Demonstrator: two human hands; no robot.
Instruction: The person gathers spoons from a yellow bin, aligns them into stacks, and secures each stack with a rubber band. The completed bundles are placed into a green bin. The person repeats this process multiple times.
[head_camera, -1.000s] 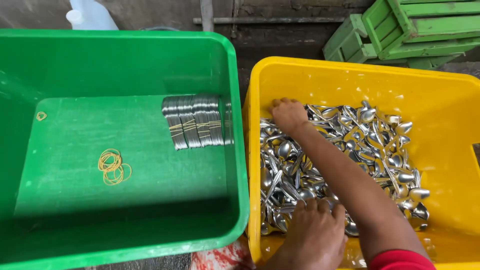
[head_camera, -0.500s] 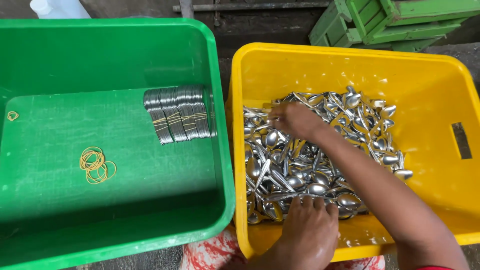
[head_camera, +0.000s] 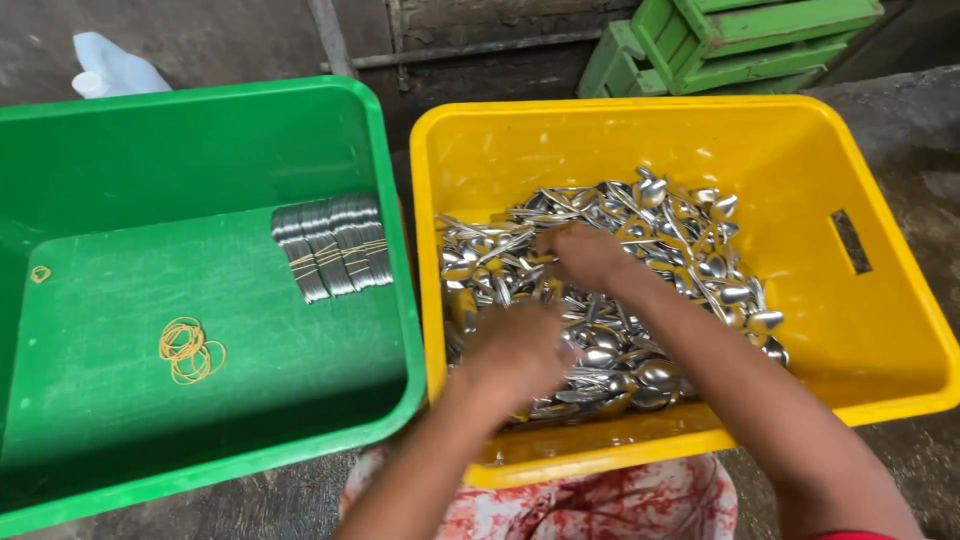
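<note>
Both hands are digging in the loose spoons (head_camera: 690, 260) of the yellow bin (head_camera: 880, 330): left hand (head_camera: 520, 350) blurred (grip unclear), right hand (head_camera: 585, 255) fingers curling onto spoons.

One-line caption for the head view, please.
Both hands, left hand and right hand, dig into loose metal spoons in a yellow bin; bundled spoons lie in the green bin.

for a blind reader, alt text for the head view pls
Both hands, left and right, dig into loose spoons in a yellow bin. Beside it, a green bin holds a banded bundle and rubber bands.
</note>
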